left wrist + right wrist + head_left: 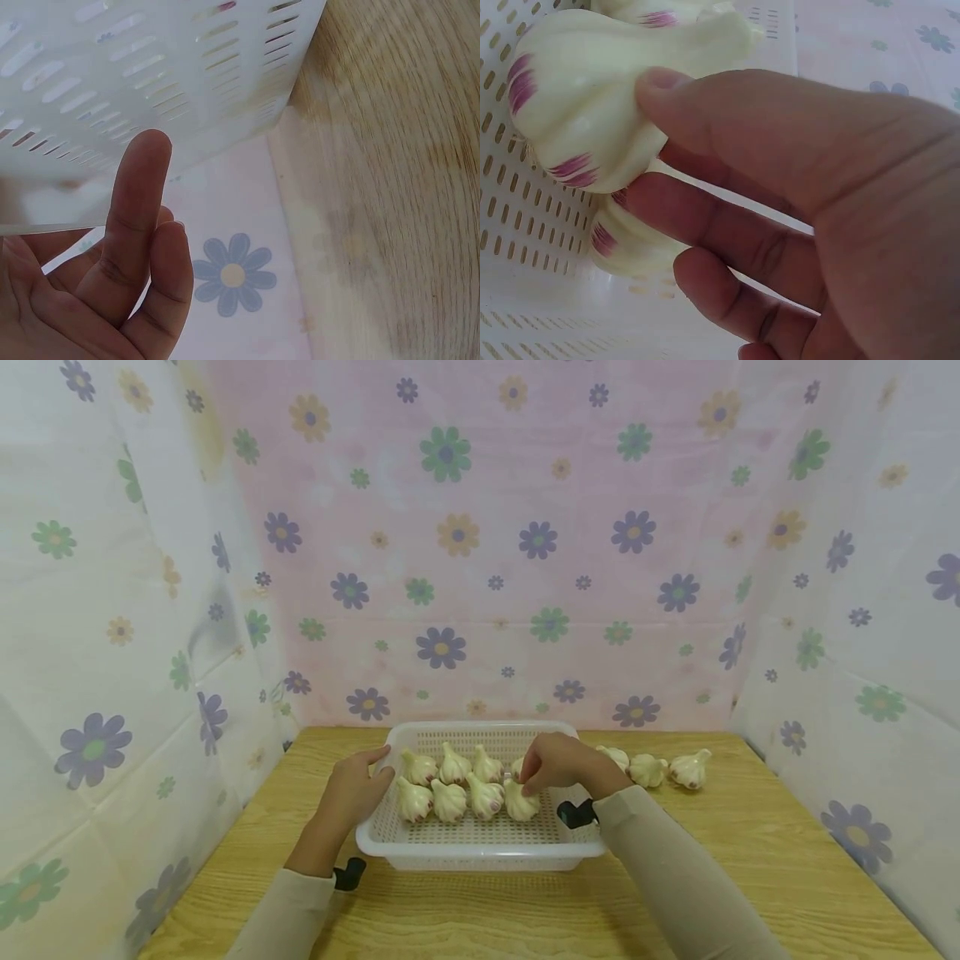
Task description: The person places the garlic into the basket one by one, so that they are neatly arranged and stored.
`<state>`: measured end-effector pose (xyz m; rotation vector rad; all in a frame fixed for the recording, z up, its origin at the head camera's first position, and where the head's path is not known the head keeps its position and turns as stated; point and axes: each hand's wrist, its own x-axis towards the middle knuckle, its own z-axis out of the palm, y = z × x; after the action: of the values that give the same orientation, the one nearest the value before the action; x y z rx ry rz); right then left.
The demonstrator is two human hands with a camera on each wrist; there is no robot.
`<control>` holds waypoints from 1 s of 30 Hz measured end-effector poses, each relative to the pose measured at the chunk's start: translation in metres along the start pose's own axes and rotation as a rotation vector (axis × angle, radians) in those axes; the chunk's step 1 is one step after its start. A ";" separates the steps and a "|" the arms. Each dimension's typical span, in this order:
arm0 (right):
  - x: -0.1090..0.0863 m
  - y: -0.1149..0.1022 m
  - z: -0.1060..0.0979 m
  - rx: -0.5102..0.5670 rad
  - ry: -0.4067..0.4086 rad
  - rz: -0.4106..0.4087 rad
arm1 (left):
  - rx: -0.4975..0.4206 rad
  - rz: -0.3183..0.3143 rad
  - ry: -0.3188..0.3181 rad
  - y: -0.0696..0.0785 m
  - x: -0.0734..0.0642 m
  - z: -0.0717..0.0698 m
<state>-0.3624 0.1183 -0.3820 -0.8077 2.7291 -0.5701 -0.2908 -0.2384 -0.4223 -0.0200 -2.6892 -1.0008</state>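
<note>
A white plastic basket [480, 852] with slotted walls stands on the table, holding two rows of garlic bulbs [449, 802]. My left hand [356, 789] grips the basket's left rim; in the left wrist view its fingers [139, 195] lie along the outside of the slotted wall. Inside the basket, my right hand [562, 760] pinches a garlic bulb [592, 97] at the right end of the front row. Its thumb is on the bulb's side below the stem, and purple streaks mark the bulb. Another bulb [634, 244] sits partly hidden behind it.
To the right of the basket, several more garlic bulbs [690, 769] lie on the wooden table [465, 914], one partly behind my right wrist. Flower-patterned cloth [495, 602] hangs at the back and both sides, close behind the basket.
</note>
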 end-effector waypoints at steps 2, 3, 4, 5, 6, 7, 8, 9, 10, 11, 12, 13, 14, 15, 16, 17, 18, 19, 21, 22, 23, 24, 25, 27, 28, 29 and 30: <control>0.000 0.000 0.000 -0.003 0.008 -0.007 | 0.004 0.001 0.003 0.000 0.000 0.000; 0.000 0.000 0.000 -0.005 0.006 -0.005 | 0.004 0.001 0.004 0.000 0.000 0.000; -0.001 -0.001 -0.001 -0.011 0.001 -0.002 | 0.005 0.001 0.004 0.000 0.000 0.000; -0.002 -0.001 -0.001 -0.015 -0.007 0.003 | 0.007 -0.001 0.004 0.000 0.000 0.000; -0.002 -0.002 0.000 -0.015 -0.020 0.001 | 0.011 0.002 0.005 0.000 0.000 0.000; -0.003 -0.003 0.000 -0.009 -0.039 0.001 | 0.013 0.003 0.006 0.000 0.000 0.000; -0.003 -0.004 0.000 -0.003 -0.065 -0.002 | 0.015 0.003 0.005 0.000 0.000 0.000; -0.004 -0.005 0.000 0.004 -0.090 -0.004 | 0.014 0.001 0.003 0.000 0.000 0.000; -0.004 -0.005 0.001 0.007 -0.112 -0.006 | 0.016 0.001 0.001 -0.001 -0.001 0.000; -0.004 -0.006 0.001 0.015 -0.130 -0.009 | 0.016 0.001 0.000 -0.001 -0.001 0.000; -0.005 -0.006 0.002 0.014 -0.143 -0.007 | 0.012 0.002 -0.004 -0.001 -0.001 -0.001; -0.005 -0.006 0.002 0.007 -0.146 -0.002 | 0.009 0.000 -0.005 -0.001 -0.001 0.000; -0.006 -0.007 0.003 -0.009 -0.142 0.003 | 0.008 0.000 -0.005 -0.001 -0.001 0.000; -0.006 -0.007 0.003 -0.023 -0.128 0.008 | 0.009 0.000 -0.004 0.000 -0.001 -0.001; -0.006 -0.007 0.003 -0.039 -0.114 0.010 | 0.009 0.003 -0.004 -0.001 -0.001 0.000; -0.006 -0.007 0.003 -0.058 -0.103 0.013 | 0.006 0.002 -0.003 -0.001 -0.001 0.000; -0.006 -0.008 0.003 -0.075 -0.091 0.016 | 0.007 0.003 -0.001 -0.001 -0.002 0.000; -0.005 -0.008 0.003 -0.093 -0.082 0.016 | 0.009 0.002 0.002 0.000 -0.002 0.000; -0.005 -0.009 0.004 -0.120 -0.064 0.010 | 0.007 0.003 0.001 -0.001 -0.002 0.000; -0.004 -0.009 0.004 -0.133 -0.058 0.011 | 0.007 0.005 0.000 -0.001 -0.002 0.000; -0.004 -0.009 0.004 -0.145 -0.054 0.014 | 0.007 0.004 0.002 -0.001 -0.001 0.000; -0.004 -0.009 0.004 -0.156 -0.044 0.021 | 0.009 0.005 0.002 0.000 -0.001 0.000; -0.003 -0.008 0.004 -0.164 -0.039 0.024 | 0.007 0.004 0.001 0.000 -0.001 0.000; -0.002 -0.008 0.005 -0.170 -0.030 0.032 | 0.003 -0.001 -0.002 0.000 -0.001 0.000; -0.002 -0.008 0.005 -0.171 -0.031 0.038 | -0.001 -0.004 -0.005 0.001 -0.001 0.000; -0.002 -0.007 0.005 -0.172 -0.033 0.046 | -0.007 -0.009 -0.008 0.001 -0.001 0.000; -0.001 -0.007 0.005 -0.171 -0.035 0.050 | -0.013 -0.012 -0.011 0.002 -0.001 0.000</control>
<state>-0.3567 0.1124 -0.3834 -0.7767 2.7849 -0.3120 -0.2896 -0.2374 -0.4212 -0.0119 -2.6955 -1.0247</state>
